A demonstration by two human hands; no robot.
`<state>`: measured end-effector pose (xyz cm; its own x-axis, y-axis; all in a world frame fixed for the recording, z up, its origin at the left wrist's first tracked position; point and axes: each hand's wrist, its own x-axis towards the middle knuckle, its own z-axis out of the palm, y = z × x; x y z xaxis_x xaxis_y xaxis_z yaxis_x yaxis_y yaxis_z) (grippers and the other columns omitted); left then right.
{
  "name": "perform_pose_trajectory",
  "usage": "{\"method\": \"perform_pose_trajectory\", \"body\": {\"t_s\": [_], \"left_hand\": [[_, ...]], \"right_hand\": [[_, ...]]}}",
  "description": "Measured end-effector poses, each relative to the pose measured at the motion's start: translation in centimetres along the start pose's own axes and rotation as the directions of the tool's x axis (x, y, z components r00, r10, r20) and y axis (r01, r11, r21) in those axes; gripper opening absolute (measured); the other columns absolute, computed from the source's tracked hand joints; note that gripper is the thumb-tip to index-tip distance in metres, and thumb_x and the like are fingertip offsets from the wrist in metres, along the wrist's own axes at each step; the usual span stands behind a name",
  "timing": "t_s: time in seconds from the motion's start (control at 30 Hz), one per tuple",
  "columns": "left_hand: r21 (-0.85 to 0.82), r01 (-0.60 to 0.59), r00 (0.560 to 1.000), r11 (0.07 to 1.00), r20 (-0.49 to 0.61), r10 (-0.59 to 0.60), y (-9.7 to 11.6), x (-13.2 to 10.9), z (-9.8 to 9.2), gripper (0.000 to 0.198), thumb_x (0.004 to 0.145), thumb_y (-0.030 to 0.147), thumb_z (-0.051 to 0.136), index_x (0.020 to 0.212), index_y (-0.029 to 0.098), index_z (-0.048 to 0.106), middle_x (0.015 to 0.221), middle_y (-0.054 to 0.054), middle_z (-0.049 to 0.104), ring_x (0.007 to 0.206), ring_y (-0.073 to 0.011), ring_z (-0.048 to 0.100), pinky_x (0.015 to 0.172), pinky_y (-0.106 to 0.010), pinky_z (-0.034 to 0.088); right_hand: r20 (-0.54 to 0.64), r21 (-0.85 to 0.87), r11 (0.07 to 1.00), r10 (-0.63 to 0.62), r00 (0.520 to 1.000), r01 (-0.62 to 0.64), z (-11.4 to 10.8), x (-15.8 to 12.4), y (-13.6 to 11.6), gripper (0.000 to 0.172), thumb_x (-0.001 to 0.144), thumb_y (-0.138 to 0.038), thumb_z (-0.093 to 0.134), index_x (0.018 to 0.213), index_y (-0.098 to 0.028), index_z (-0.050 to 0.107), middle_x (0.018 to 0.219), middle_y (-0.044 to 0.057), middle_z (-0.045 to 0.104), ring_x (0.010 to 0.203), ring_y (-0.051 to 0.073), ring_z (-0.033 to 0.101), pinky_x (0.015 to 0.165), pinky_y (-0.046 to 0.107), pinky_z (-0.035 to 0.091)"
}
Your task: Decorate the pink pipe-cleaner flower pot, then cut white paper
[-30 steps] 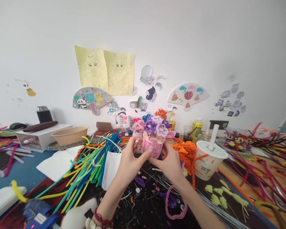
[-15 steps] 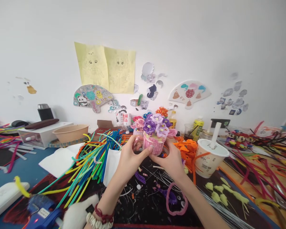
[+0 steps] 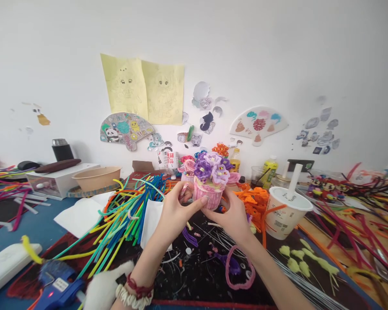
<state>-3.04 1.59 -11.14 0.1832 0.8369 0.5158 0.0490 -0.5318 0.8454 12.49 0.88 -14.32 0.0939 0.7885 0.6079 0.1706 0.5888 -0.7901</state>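
Note:
Between both hands, above the black work mat (image 3: 200, 280), is a small pink pipe-cleaner flower pot (image 3: 207, 194) topped with purple and lilac fuzzy flowers (image 3: 212, 167). My left hand (image 3: 181, 206) grips its left side, thumb across the front. My right hand (image 3: 229, 213) holds it low on the right, its thumb close to the other one; the remaining right fingers are mostly hidden behind the pot. Upright, the pot covers part of a pink flower piece (image 3: 187, 168) behind it. Below the right wrist lies a pink pipe-cleaner loop (image 3: 226, 275) beside a purple piece (image 3: 231, 262).
A bundle of coloured pipe cleaners (image 3: 129, 215) lies left of the hands. At lower left is a blue glue gun (image 3: 60, 284). Orange fuzzy pieces (image 3: 252, 202) and a lidded cup with a straw (image 3: 284, 219) stand to the right. Pale green pieces (image 3: 299, 258) lie nearer.
The view has shifted very slightly. Both hands keep the same grip on the flower pot, which stays in nearly the same place.

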Motion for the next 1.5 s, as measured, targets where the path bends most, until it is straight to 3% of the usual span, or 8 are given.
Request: {"method": "perform_pose_trajectory", "body": {"t_s": [0.33, 0.5, 0.67, 0.97, 1.1, 1.3, 1.5], "left_hand": [[0.041, 0.001, 0.999, 0.999, -0.051, 0.001, -0.1, 0.1, -0.1, 0.033, 0.074, 0.043, 0.072, 0.091, 0.019, 0.058, 0.079, 0.001, 0.058, 0.072, -0.0145, 0.053, 0.064, -0.023, 0.04], [0.078, 0.017, 0.997, 0.997, -0.083, -0.01, 0.1, 0.1, 0.0, 0.031, 0.074, 0.042, 0.071, 0.089, 0.019, 0.06, 0.068, 0.005, 0.051, 0.061, -0.0114, 0.043, 0.057, -0.022, 0.033], [0.08, 0.022, 0.996, 0.997, -0.084, -0.015, 0.0, 0.0, 0.0, 0.029, 0.074, 0.042, 0.07, 0.087, 0.019, 0.059, 0.07, 0.004, 0.052, 0.063, -0.0119, 0.045, 0.059, -0.023, 0.035], [0.077, 0.054, 0.996, 0.996, -0.08, -0.048, 0.4, 0.0, 0.0, 0.029, 0.073, 0.04, 0.071, 0.083, 0.018, 0.055, 0.063, 0.009, 0.038, 0.058, -0.0095, 0.032, 0.054, -0.022, 0.026], [0.044, 0.073, 0.994, 0.996, -0.081, -0.069, 0.2, 0.2, 0.0, 0.03, 0.074, 0.042, 0.069, 0.084, 0.017, 0.057, 0.059, 0.01, 0.032, 0.056, -0.0093, 0.029, 0.053, -0.022, 0.023], [-0.023, 0.098, 0.99, 0.995, -0.097, -0.099, 0.3, 0.1, -0.2, 0.029, 0.078, 0.043, 0.062, 0.089, 0.016, 0.063, 0.063, 0.006, 0.046, 0.058, -0.0103, 0.041, 0.056, -0.022, 0.032], [0.024, 0.114, 0.985, 0.993, -0.136, -0.11, -0.5, 0.3, -0.3, 0.023, 0.074, 0.038, 0.065, 0.082, 0.017, 0.065, 0.057, 0.007, 0.044, 0.054, -0.0107, 0.04, 0.052, -0.022, 0.031]], "right_hand": [[0.045, 0.056, 0.991, 0.123, 0.991, -0.125, 0.3, 0.0, 0.1, 0.054, 0.06, -0.021, 0.083, 0.11, -0.017, 0.062, 0.11, 0.011, 0.072, 0.093, 0.03, 0.072, 0.08, 0.038, 0.059], [0.035, 0.021, 0.994, 0.11, 0.993, -0.111, 0.1, 0.0, 0.1, 0.054, 0.061, -0.025, 0.083, 0.11, -0.016, 0.063, 0.109, 0.011, 0.072, 0.091, 0.03, 0.072, 0.08, 0.039, 0.059], [0.02, -0.025, 0.996, 0.084, 0.996, -0.083, 0.2, 0.1, -0.3, 0.054, 0.06, -0.022, 0.083, 0.109, -0.017, 0.063, 0.109, 0.011, 0.072, 0.092, 0.029, 0.071, 0.082, 0.038, 0.058], [0.029, 0.005, 0.998, 0.055, 0.998, -0.055, 0.1, -0.1, 0.2, 0.053, 0.064, -0.021, 0.08, 0.113, -0.018, 0.061, 0.115, 0.011, 0.069, 0.1, 0.029, 0.069, 0.087, 0.038, 0.057], [0.039, 0.022, 0.993, 0.118, 0.992, -0.119, 0.3, 0.0, 0.5, 0.051, 0.063, -0.025, 0.082, 0.11, -0.017, 0.063, 0.11, 0.011, 0.072, 0.096, 0.031, 0.071, 0.084, 0.041, 0.057], [0.069, 0.174, 0.953, 0.24, 0.968, -0.249, 0.2, 0.4, 1.5, 0.055, 0.058, -0.029, 0.085, 0.107, -0.017, 0.063, 0.107, 0.012, 0.074, 0.101, 0.033, 0.07, 0.089, 0.046, 0.056], [0.061, 0.215, 0.936, 0.272, 0.96, -0.278, -0.1, 0.8, 2.2, 0.052, 0.058, -0.027, 0.085, 0.105, -0.018, 0.063, 0.11, 0.012, 0.073, 0.106, 0.034, 0.067, 0.092, 0.05, 0.054]]}}
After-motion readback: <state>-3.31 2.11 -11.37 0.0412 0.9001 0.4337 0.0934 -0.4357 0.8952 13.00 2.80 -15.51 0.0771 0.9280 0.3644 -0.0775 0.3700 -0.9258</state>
